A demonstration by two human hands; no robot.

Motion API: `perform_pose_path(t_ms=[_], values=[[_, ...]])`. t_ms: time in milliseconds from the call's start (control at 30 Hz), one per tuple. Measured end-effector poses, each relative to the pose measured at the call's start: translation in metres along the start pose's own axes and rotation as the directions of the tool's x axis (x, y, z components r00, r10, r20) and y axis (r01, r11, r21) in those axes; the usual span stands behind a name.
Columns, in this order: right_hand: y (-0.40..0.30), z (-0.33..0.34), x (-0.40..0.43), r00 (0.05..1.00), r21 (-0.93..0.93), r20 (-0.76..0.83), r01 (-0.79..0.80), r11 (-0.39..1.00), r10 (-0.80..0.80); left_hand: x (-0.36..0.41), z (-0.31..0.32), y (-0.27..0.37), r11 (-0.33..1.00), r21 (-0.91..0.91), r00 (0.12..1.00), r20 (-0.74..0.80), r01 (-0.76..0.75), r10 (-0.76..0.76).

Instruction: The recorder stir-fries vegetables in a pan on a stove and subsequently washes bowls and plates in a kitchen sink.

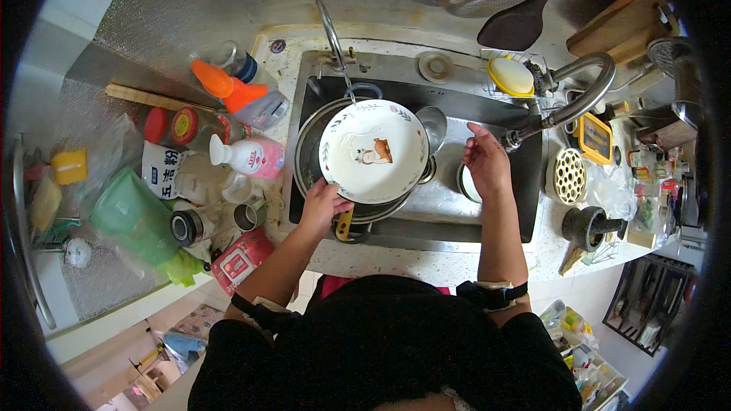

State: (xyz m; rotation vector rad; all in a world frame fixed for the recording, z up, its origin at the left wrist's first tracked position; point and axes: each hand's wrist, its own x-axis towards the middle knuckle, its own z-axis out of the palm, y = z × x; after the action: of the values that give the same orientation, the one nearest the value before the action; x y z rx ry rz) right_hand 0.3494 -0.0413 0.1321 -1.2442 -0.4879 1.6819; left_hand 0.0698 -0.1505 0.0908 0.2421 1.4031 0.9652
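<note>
My left hand (pixel 323 205) grips the near-left rim of a white ceramic plate (pixel 348 174), with a leaf pattern around its edge and an animal picture in the middle. A thin stream of water from the slim faucet (pixel 331 31) reaches the plate's far side. Beneath the plate, partly hidden, a metal pot (pixel 305 142) sits in the sink's left part. My right hand (pixel 485 160) is raised over the sink's right part with nothing in it, its fingers partly curled. A metal ladle (pixel 433 125) and a white-lined bowl (pixel 470 187) lie between the plate and this hand.
A stainless steel sink (pixel 440 234) surrounds the work. A large curved faucet (pixel 571 108) rises at its right, near a wire rack (pixel 499 91) holding a yellow-rimmed sponge (pixel 511 75). Left stand a pink pump bottle (pixel 251 157) and an orange-capped bottle (pixel 245 100). A stone mortar (pixel 582 228) stands right.
</note>
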Motion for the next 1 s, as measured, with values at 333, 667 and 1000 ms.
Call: perform_pose_path(t_ms=[333,667,1000], values=[[0.003,-0.029,-0.006,0.997,-0.004,-0.072,0.01,1.0,-0.01,0.036,0.022,-0.007,0.995,0.002,0.986,0.134,-0.097,0.096],[0.007,-0.033,-0.004,0.999,-0.01,-0.051,0.014,1.0,-0.015,0.028,-0.002,0.026,0.947,0.158,0.957,-0.038,-0.278,0.287],[0.008,-0.013,0.0,1.0,-0.032,-0.022,-0.016,0.999,0.015,0.039,0.016,0.006,0.99,-0.077,0.99,0.069,-0.119,0.124]])
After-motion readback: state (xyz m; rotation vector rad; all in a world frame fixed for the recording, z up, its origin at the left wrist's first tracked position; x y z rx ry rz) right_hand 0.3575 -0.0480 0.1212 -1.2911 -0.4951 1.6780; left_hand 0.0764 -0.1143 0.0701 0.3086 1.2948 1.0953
